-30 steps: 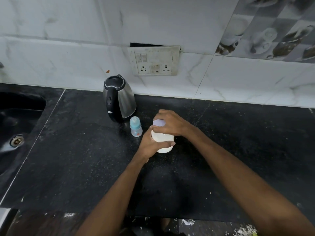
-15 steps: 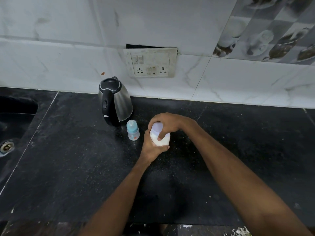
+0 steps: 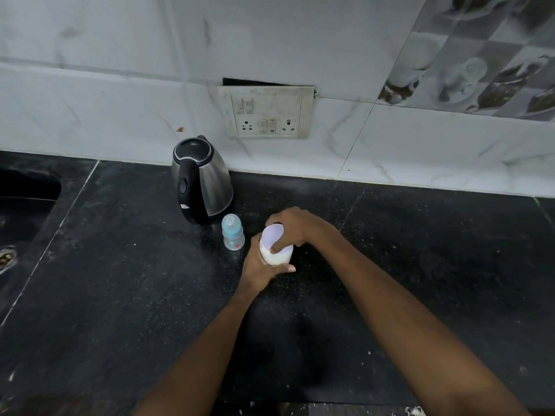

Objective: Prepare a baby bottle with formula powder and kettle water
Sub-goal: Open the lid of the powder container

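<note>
A white formula jar [image 3: 277, 256] with a pale lilac lid [image 3: 272, 233] stands on the black counter [image 3: 120, 280]. My left hand [image 3: 261, 270] wraps around the jar's body from the near side. My right hand [image 3: 295, 228] grips the lid from the right, thumb pressed on the lid's near edge. A small baby bottle [image 3: 232, 232] with a blue cap stands upright just left of the jar. Behind the bottle sits a steel kettle [image 3: 199, 184] with a black lid and handle, close to the wall.
A dark sink [image 3: 21, 205] with a metal drain is set into the counter at far left. A wall socket panel [image 3: 267, 114] hangs above the kettle. White specks dot the counter surface. The counter's front edge runs along the bottom.
The view has shifted slightly. My right hand has turned on the lid, so more of the lilac top shows. The jar stays in my left hand, at the same spot.
</note>
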A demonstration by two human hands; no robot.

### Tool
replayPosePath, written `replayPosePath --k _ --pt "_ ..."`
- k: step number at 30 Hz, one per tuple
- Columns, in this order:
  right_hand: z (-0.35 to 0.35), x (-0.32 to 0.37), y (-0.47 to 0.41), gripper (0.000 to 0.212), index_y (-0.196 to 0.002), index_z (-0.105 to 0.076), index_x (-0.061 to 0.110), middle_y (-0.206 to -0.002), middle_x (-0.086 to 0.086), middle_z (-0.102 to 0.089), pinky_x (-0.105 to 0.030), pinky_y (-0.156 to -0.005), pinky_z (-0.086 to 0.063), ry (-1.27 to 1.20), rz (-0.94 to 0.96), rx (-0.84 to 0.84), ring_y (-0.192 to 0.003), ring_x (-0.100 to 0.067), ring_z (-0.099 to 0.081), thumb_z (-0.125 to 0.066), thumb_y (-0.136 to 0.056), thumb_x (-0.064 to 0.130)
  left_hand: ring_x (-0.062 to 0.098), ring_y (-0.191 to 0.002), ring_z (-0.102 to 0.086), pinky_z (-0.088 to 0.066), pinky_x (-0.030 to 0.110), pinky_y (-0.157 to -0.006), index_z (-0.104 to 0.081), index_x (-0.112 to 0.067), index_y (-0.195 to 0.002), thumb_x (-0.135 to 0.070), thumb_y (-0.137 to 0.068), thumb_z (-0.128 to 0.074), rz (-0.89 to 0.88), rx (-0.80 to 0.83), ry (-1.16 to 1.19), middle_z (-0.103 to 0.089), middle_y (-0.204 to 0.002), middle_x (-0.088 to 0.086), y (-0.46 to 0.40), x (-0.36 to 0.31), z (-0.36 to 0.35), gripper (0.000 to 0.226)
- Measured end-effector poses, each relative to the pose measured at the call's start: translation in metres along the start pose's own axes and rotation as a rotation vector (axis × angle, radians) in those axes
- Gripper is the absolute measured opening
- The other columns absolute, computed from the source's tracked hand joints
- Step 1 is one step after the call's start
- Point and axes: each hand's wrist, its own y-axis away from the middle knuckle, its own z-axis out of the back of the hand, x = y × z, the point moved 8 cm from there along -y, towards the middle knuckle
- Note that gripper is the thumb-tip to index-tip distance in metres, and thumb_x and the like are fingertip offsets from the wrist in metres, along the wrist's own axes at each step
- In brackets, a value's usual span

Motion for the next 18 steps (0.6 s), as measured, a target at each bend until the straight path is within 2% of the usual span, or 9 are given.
replayPosePath --k 3,6,7,10,13,14,16,18 --pt "-0.005 0.01 0.001 0.076 -0.142 -0.055 0.039 -0.133 -0.005 -0.051 -0.039 -0.083 -0.051 0.141 0.025 0.04 -0.117 -0.027 -0.056 -0.087 -0.074 0.03 0.003 -0.12 -0.063 -0.052 0.019 -0.096 -0.05 -0.029 -0.14 -0.021 -0.066 -0.098 0.02 0.022 0.011 -0.065 -0.133 -0.01 -0.003 0.002 0.006 0.089" --pt "-0.012 0.01 0.001 0.08 -0.145 -0.049 0.043 -0.139 -0.009 -0.041 -0.051 -0.097 -0.05 0.167 0.015 0.059 -0.127 -0.036 -0.045 -0.085 -0.077 0.021 0.01 -0.123 -0.065 -0.053 0.03 -0.103 -0.057 -0.022 -0.141 -0.021 -0.071 -0.095 0.017 0.014 -0.004 -0.069 -0.133 -0.006 -0.007 0.005 0.018 0.08" --pt "-0.012 0.008 0.001 0.083 -0.148 -0.046 0.043 -0.143 -0.009 -0.039 -0.054 -0.1 -0.049 0.16 0.016 0.054 -0.131 -0.038 -0.043 -0.086 -0.078 0.025 0.011 -0.123 -0.065 -0.053 0.032 -0.105 -0.058 -0.019 -0.142 -0.019 -0.071 -0.095 0.017 0.007 -0.008 -0.07 -0.132 -0.005 -0.008 0.006 0.022 0.08" --pt "-0.006 0.003 0.003 0.093 -0.157 -0.034 0.038 -0.151 -0.011 -0.039 -0.055 -0.104 -0.046 0.132 -0.045 -0.008 -0.134 -0.038 -0.048 -0.081 -0.079 0.056 0.014 -0.119 -0.069 -0.054 0.035 -0.105 -0.062 -0.016 -0.138 -0.014 -0.067 -0.097 0.028 0.007 -0.008 -0.073 -0.128 -0.002 -0.01 0.003 0.029 0.079" --pt "0.0 0.003 0.002 0.086 -0.151 -0.045 0.026 -0.144 -0.011 -0.053 -0.047 -0.098 -0.047 0.206 -0.107 -0.084 -0.125 -0.035 -0.058 -0.071 -0.082 0.069 0.014 -0.113 -0.072 -0.056 0.033 -0.102 -0.066 -0.015 -0.131 -0.007 -0.065 -0.097 0.031 0.012 -0.006 -0.076 -0.121 -0.002 -0.013 0.001 0.031 0.074" --pt "-0.002 0.006 0.002 0.079 -0.145 -0.051 0.026 -0.139 -0.01 -0.056 -0.044 -0.093 -0.047 0.228 -0.093 -0.072 -0.121 -0.033 -0.06 -0.074 -0.081 0.065 0.013 -0.111 -0.073 -0.057 0.032 -0.101 -0.067 -0.014 -0.13 -0.006 -0.064 -0.097 0.033 0.014 -0.006 -0.077 -0.119 -0.002 -0.013 0.0 0.031 0.073" --pt "-0.006 0.016 0.002 0.067 -0.141 -0.058 0.028 -0.134 -0.009 -0.056 -0.04 -0.087 -0.048 0.213 -0.002 -0.012 -0.118 -0.031 -0.06 -0.081 -0.081 0.045 0.012 -0.109 -0.073 -0.058 0.033 -0.1 -0.068 -0.013 -0.128 -0.009 -0.061 -0.099 0.038 0.019 -0.017 -0.077 -0.118 -0.002 -0.015 0.001 0.033 0.074" --pt "-0.006 0.023 0.004 0.065 -0.144 -0.058 0.028 -0.136 -0.008 -0.056 -0.044 -0.095 -0.052 0.116 0.084 0.047 -0.122 -0.03 -0.058 -0.079 -0.083 0.023 0.012 -0.109 -0.073 -0.058 0.033 -0.1 -0.068 -0.012 -0.128 -0.011 -0.06 -0.1 0.046 0.028 -0.018 -0.077 -0.119 -0.002 -0.016 0.0 0.033 0.076"
